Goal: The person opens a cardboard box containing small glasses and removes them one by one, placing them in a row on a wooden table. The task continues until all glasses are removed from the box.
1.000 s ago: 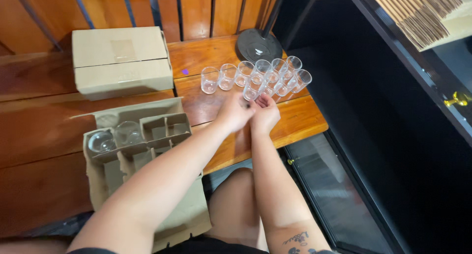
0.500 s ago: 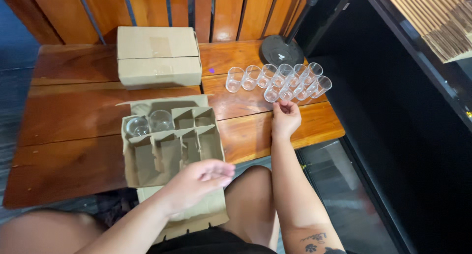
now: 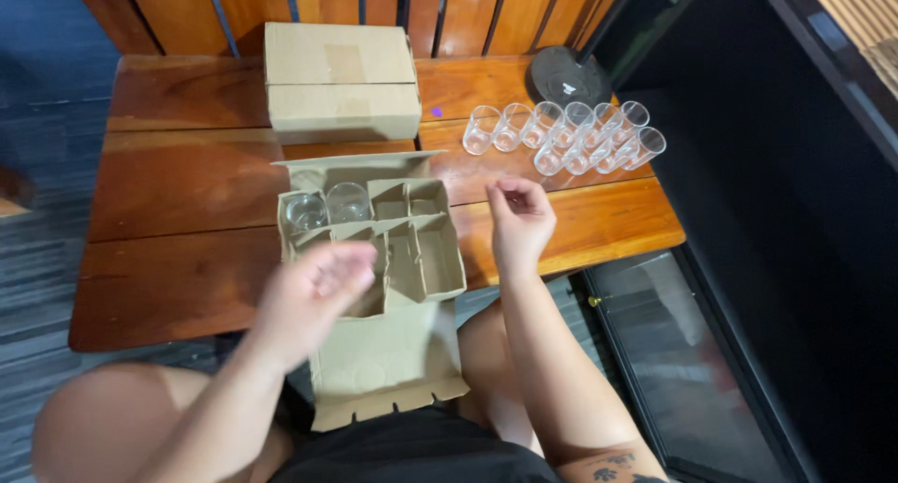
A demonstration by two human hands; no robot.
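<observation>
Plainly, an open cardboard box (image 3: 374, 259) with divided compartments was set at the near edge of the wooden desk (image 3: 187, 212), its flap hanging over toward the lap, so that the cells faced up within easy reach. Two clear glasses (image 3: 327, 207) were seated upright in the far-left cells, while the remaining cells were seen bare. The left hand (image 3: 313, 301) was held above the near-left part of the box, blurred, its fingers (image 3: 351, 263) loosely spread and clamped on nothing; whether the cardboard was touched could not be told. The right hand (image 3: 519, 226) was raised over the desk just right of the box, its fingers (image 3: 510, 193) curled in toward the thumb; nothing could be made out between them, though a small clear thing would be hard to tell.

Further off, a cluster of empty glasses (image 3: 571, 137) was stood upright in two close rows at the far right of the desk, grouped tightly so that they kept clear of the edge. A closed cardboard box (image 3: 341, 81) was laid at the far middle, well apart from the hands. A dark round base (image 3: 566, 76) was placed just beyond the rows of glasses.
</observation>
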